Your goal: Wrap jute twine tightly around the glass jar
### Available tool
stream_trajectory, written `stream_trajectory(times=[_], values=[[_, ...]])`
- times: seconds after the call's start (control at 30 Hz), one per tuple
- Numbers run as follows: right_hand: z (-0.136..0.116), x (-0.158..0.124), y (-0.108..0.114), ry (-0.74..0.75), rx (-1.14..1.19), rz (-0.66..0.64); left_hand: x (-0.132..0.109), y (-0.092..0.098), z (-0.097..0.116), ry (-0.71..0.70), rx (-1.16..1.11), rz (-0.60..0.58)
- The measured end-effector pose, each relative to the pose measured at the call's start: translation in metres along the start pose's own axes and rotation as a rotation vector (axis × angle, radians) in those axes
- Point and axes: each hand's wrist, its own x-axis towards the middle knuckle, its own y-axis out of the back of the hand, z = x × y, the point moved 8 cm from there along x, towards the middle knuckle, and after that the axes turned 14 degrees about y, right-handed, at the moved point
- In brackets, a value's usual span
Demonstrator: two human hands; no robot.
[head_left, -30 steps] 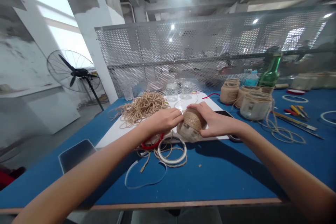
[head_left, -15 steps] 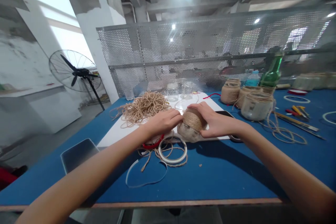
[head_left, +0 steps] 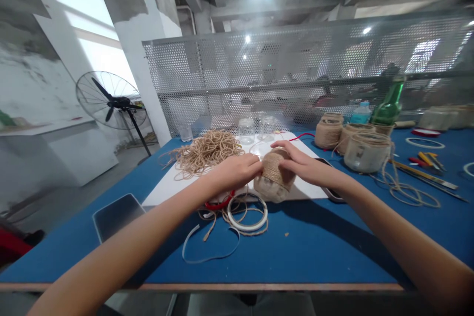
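A glass jar (head_left: pixel 274 185), tilted, has tan jute twine (head_left: pixel 273 167) wound round its upper part, while its lower part shows bare. My left hand (head_left: pixel 242 169) presses curled fingers against the jar's left side; those fingertips are partly hidden. From the right, my right hand (head_left: pixel 301 165) grips the jar, its fingers bent over the far side and the twine. Just in front of the jar lie a white tape ring (head_left: pixel 230 215) and a red ring (head_left: pixel 222 203) with loose twine. Behind my left hand sits a large tangled heap of twine (head_left: pixel 211 150).
A white board (head_left: pixel 163 190) lies on the blue table (head_left: pixel 307 252). Clear jars (head_left: pixel 246 131) stand behind. To the right are twine-wrapped jars (head_left: pixel 329 131), a green bottle (head_left: pixel 388 103), a partly covered phone (head_left: pixel 335 195) and several tools (head_left: pixel 425 174). A clear strip (head_left: pixel 211 259) lies in front.
The jar has turned and tilted slightly in my hands, showing more wound twine. My right thumb has moved up from the jar's lower edge to the twine. The view has shifted slightly.
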Motion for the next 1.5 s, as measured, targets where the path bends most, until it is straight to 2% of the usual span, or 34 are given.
stream_trajectory(times=[0.1, 0.17, 0.4, 0.6, 0.77, 0.93, 1.03, 1.17, 1.3, 1.37, 1.5], values=[[0.010, 0.006, 0.007, -0.066, 0.000, 0.158, -0.003, 0.002, -0.002, 0.014, 0.051, 0.019], [0.013, 0.008, 0.010, -0.078, -0.018, 0.208, -0.007, 0.003, -0.005, 0.037, 0.092, 0.028], [0.010, 0.019, 0.019, -0.003, 0.093, 0.169, -0.024, 0.004, -0.019, 0.079, 0.171, -0.007], [0.002, 0.033, 0.042, 0.157, -0.029, 0.220, -0.034, -0.003, -0.023, 0.063, 0.158, -0.037], [0.002, 0.016, 0.033, 0.201, -0.194, 0.186, -0.038, -0.010, -0.020, 0.040, 0.157, -0.044], [-0.004, -0.006, 0.034, 0.165, -0.169, 0.175, -0.040, -0.018, -0.018, 0.055, 0.135, -0.097], [-0.013, -0.010, 0.034, 0.178, -0.210, 0.134, -0.039, -0.017, -0.020, 0.111, 0.120, -0.119], [-0.025, -0.011, 0.028, 0.201, -0.372, 0.088, -0.036, -0.012, -0.033, 0.244, 0.115, -0.130], [-0.039, -0.009, 0.027, 0.217, -0.630, 0.143, -0.040, -0.006, -0.042, 0.275, 0.013, -0.180], [-0.049, -0.006, 0.020, 0.253, -0.717, 0.150, -0.044, -0.003, -0.039, 0.232, -0.080, -0.211], [-0.071, 0.003, -0.011, 0.386, -0.731, 0.045, -0.053, 0.000, -0.031, 0.167, -0.212, -0.272]])
